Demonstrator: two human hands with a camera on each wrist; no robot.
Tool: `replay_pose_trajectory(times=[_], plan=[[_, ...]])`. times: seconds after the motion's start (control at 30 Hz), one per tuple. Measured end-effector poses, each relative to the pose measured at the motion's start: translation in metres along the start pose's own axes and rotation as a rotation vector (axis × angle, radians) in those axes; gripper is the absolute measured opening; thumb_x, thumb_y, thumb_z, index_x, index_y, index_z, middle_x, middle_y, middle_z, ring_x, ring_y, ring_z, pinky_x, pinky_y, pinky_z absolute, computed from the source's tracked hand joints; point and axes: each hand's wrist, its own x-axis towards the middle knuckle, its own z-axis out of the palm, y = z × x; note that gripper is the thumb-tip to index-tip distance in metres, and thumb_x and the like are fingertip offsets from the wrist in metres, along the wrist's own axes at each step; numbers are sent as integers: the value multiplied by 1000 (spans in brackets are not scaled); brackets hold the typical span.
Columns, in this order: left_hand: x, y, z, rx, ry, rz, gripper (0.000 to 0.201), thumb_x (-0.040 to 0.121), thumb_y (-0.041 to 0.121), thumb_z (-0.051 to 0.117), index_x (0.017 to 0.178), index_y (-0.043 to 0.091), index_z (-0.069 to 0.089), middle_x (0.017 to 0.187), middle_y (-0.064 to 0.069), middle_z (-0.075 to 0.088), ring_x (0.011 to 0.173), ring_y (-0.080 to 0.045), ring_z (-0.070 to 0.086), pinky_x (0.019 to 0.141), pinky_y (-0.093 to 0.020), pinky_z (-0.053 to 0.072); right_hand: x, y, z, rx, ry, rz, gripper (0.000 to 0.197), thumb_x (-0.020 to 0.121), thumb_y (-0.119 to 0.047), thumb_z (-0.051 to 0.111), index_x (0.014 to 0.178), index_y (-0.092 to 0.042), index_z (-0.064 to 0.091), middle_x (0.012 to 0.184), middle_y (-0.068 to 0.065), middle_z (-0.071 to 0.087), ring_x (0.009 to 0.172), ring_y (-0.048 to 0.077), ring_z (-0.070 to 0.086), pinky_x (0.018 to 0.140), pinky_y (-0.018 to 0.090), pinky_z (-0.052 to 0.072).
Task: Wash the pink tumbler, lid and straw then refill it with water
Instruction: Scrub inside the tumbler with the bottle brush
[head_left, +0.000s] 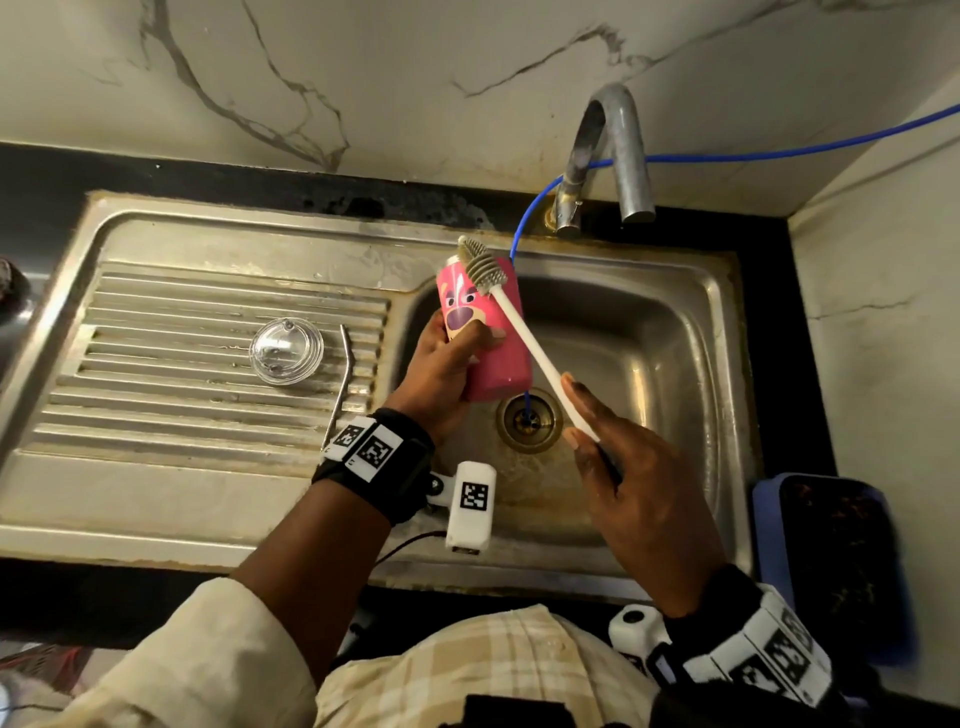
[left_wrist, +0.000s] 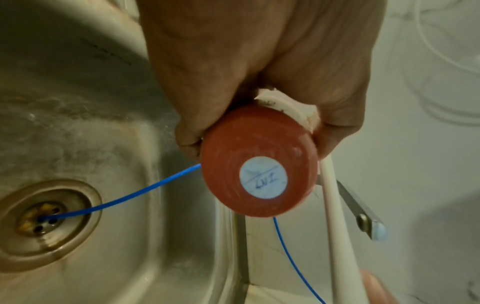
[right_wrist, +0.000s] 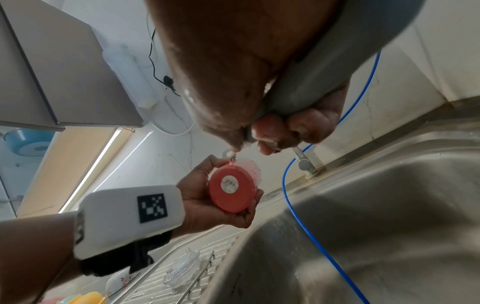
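With the left hand (head_left: 441, 364) wrapped round the pink tumbler (head_left: 485, 332) at frame centre, the right hand (head_left: 623, 467) pinching the bottle brush (head_left: 524, 332) should steer its bristles into the mouth over the sink (head_left: 649, 322).

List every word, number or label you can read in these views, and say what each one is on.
"LN1", roughly: blue handwriting on the round white sticker under the pink tumbler; the last characters are unclear.
The same sticker in the right wrist view: too small to read.
Black-and-white square code tags on the wrist camera and the wristbands: patterns, no letters.
The tumbler's side carries a cartoon face, no words.
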Motion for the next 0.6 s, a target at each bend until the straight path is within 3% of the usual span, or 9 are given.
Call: replay_pose_trajectory(times=[0.13,0.23,0.33,0.4,0.53,0.6], plan=[[4,10,-5,-22,41,31,82,61,29,80,136,6,55,114,-15,68,104,-32,70,75,-50,65,-12,4,-1,38,-52,-5,50,109,-40,51,158,-44,41,80,-20,50,67,2,51,61,30,50],[0,3,-5,-5,15,20,64,71,19,75,132,9,58,110,-11,71,100,-29,71,75,-46,65,-13,5,-3,26,-30,4,53,106,-34,57,157,-41,45,74,-23,44,63,-1,45,62,19,40],[-4,-8,-1,17,-3,-13,85,66,23,78,144,3,49,120,-19,65,101,-30,71,76,-43,63,-11,6,-3,-6,1,20,54,105,-28,62,156,-37,48,72,-28,40,62,-8,42,65,12,33],[-3,-7,0,7,28,-21,91,63,25,79,146,5,47,124,-20,64,103,-31,71,74,-45,64,-12,7,-1,11,-18,24,55,105,-29,61,157,-38,46,72,-26,42,61,-6,43,63,15,36],[1,2,-4,-29,58,19,93,64,31,81,147,15,44,127,-15,65,107,-30,69,70,-45,63,-21,9,0,58,-65,24,55,107,-34,57,158,-45,41,80,-16,57,64,2,48,61,36,52],[1,2,-5,14,40,31,96,63,31,84,148,16,42,131,-15,63,110,-30,69,74,-43,62,-19,5,-3,59,-38,16,55,106,-32,59,158,-43,43,74,-21,46,60,-1,41,58,27,44]])
